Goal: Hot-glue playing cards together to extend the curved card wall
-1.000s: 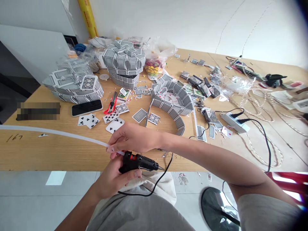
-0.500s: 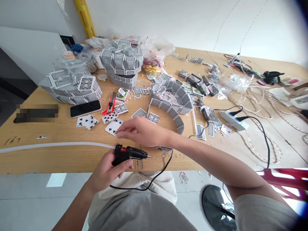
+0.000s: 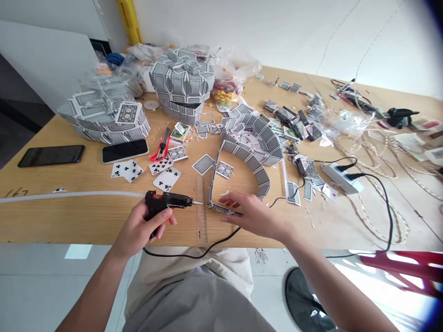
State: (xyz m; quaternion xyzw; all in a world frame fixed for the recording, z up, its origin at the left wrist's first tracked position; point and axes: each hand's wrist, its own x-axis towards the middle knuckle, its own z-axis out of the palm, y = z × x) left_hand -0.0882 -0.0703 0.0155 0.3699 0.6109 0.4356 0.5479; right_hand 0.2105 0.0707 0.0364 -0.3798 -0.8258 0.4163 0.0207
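My left hand (image 3: 143, 226) is wrapped around a black glue gun (image 3: 168, 200), whose metal nozzle points right. A white strip (image 3: 86, 195) runs left from the back of the gun. My right hand (image 3: 254, 214) has its thumb and fingers on either side of the near wall of a curved frame (image 3: 261, 177) made of folded playing cards. Its fingers lie inside the wall and its thumb outside. A clear ruler (image 3: 201, 212) lies between the nozzle and the frame. Loose playing cards (image 3: 167, 179) are behind the gun.
Two lidded boxes of folded cards (image 3: 183, 83) (image 3: 104, 115) stand at the back left, near two phones (image 3: 51, 156) (image 3: 125, 151). A red cutter knife (image 3: 162, 146) lies mid-table. Behind the frame sits a card-walled tray (image 3: 272, 150). Cords lead to a power strip (image 3: 341, 178).
My right hand has moved from above the loose cards, right and down to the frame's near wall. My left hand has shifted the glue gun left and slightly up.
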